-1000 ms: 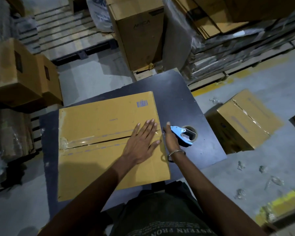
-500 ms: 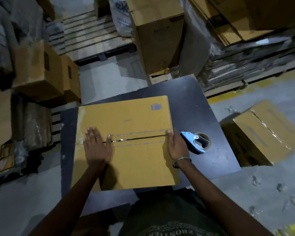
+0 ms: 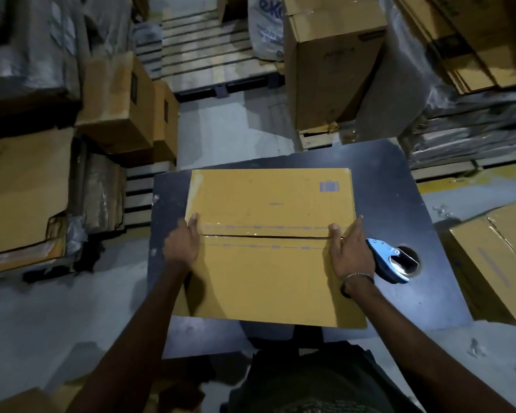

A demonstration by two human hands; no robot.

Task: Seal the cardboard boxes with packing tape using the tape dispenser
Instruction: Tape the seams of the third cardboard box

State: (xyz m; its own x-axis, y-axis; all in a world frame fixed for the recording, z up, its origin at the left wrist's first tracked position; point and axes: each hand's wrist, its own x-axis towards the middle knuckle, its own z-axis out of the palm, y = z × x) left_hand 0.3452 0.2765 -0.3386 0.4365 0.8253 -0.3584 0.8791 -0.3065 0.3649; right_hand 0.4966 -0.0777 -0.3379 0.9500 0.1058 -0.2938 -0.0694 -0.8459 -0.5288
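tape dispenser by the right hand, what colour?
Light blue body on the tape dispenser, lying on the dark table. Head view, the only one.

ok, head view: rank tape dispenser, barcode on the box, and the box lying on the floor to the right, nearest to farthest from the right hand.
1. tape dispenser: on the table right beside the right hand, on its outer side.
2. barcode: printed near the far right corner of the box on the table, beyond the fingers.
3. box on the floor: off the table, further right.
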